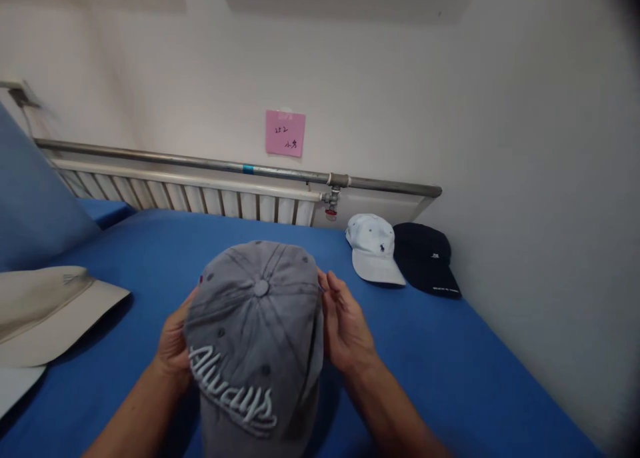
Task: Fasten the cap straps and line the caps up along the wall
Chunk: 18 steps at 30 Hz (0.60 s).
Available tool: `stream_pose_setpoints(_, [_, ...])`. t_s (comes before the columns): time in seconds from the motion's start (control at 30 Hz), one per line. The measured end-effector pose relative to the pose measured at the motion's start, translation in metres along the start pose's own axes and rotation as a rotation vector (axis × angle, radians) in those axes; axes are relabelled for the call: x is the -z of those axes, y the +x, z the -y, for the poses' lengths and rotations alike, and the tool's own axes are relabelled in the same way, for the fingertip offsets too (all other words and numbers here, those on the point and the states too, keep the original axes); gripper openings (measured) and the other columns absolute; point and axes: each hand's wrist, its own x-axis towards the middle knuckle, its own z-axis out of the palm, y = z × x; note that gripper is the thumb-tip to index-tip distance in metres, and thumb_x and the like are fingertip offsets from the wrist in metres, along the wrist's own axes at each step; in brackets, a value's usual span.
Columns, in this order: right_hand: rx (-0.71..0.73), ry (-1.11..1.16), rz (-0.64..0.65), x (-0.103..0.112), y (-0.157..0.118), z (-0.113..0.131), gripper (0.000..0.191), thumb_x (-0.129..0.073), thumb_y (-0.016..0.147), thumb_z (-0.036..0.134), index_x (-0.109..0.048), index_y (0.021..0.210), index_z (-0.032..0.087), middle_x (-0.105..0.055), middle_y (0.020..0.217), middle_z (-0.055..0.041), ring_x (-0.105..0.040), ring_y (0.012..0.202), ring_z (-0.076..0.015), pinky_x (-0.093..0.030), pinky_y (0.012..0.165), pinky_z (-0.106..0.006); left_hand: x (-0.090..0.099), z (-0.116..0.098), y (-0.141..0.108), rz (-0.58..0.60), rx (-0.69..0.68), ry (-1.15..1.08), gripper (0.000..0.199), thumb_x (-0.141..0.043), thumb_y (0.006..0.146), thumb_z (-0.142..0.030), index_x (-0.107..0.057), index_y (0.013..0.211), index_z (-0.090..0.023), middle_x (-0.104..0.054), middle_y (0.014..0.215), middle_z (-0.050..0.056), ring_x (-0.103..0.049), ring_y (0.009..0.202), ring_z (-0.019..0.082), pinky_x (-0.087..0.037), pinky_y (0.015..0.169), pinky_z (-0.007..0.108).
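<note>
A grey baseball cap with raised white "Always" lettering fills the lower middle of the view, its brim pointing toward me. My left hand grips the cap's left side, the fingertips hidden behind the crown. On the opposite side my right hand is against the cap, thumb side up and fingers partly curled behind its edge. The cap is held over a blue-covered surface.
A white cap and a black cap sit side by side at the back right. At left lies a beige cap, above a pale brim. A radiator and metal pipe run along the wall, under a pink note.
</note>
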Motion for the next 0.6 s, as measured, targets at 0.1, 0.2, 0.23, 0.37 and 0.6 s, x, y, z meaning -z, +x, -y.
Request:
stream_pose_setpoints(0.1, [-0.072, -0.022, -0.082, 0.012, 0.008, -0.01, 0.033, -0.063, 0.077, 0.05, -0.067, 0.098, 0.024, -0.074, 0.089, -0.0031, -0.067, 0.1, -0.0257, -0.053, 0.086, -0.04, -0.016, 0.002, 0.008, -0.182, -0.07, -0.115, 0.025, -0.054, 0.081, -0.002, -0.073, 0.082, -0.018, -0.078, 0.079, 0.002, -0.075, 0.075, 0.019, -0.06, 0.083, 0.031])
stream_pose_setpoints(0.2, [-0.119, 0.036, -0.175, 0.026, 0.016, -0.02, 0.029, -0.065, 0.077, 0.045, -0.067, 0.097, 0.024, -0.074, 0.087, -0.0011, -0.069, 0.094, -0.0231, -0.053, 0.083, -0.038, -0.032, 0.006, 0.014, -0.308, -0.072, -0.179, 0.032, -0.043, 0.089, -0.003, -0.072, 0.083, -0.015, -0.076, 0.072, 0.005, -0.075, 0.078, 0.021, -0.06, 0.086, 0.035])
stream_pose_setpoints(0.23, [-0.121, 0.055, -0.183, 0.03, 0.018, -0.022, 0.027, -0.066, 0.077, 0.043, -0.067, 0.096, 0.023, -0.074, 0.087, -0.0005, -0.069, 0.09, -0.0216, -0.053, 0.082, -0.036, -0.036, 0.006, 0.015, -0.332, -0.068, -0.186, 0.034, -0.04, 0.092, -0.004, -0.072, 0.083, -0.014, -0.076, 0.069, 0.005, -0.075, 0.078, 0.021, -0.06, 0.086, 0.035])
stream_pose_setpoints(0.37, [-0.108, 0.071, -0.154, 0.046, 0.023, -0.03, 0.033, -0.074, 0.07, 0.023, -0.067, 0.103, 0.021, -0.075, 0.087, 0.0008, -0.068, 0.076, -0.0144, -0.051, 0.073, -0.026, -0.038, 0.009, 0.02, -0.371, -0.054, -0.169, 0.037, -0.036, 0.095, -0.003, -0.07, 0.083, -0.011, -0.075, 0.067, 0.007, -0.075, 0.072, 0.02, -0.06, 0.084, 0.034])
stream_pose_setpoints(0.6, [0.0, 0.072, -0.083, 0.056, 0.025, -0.026, 0.038, -0.074, 0.067, 0.022, -0.067, 0.105, 0.021, -0.074, 0.083, 0.0013, -0.068, 0.075, -0.0159, -0.051, 0.073, -0.028, -0.028, 0.016, 0.021, -0.249, -0.163, -0.049, 0.028, -0.05, 0.085, 0.003, -0.071, 0.088, -0.015, -0.077, 0.077, 0.004, -0.075, 0.071, 0.017, -0.06, 0.083, 0.03])
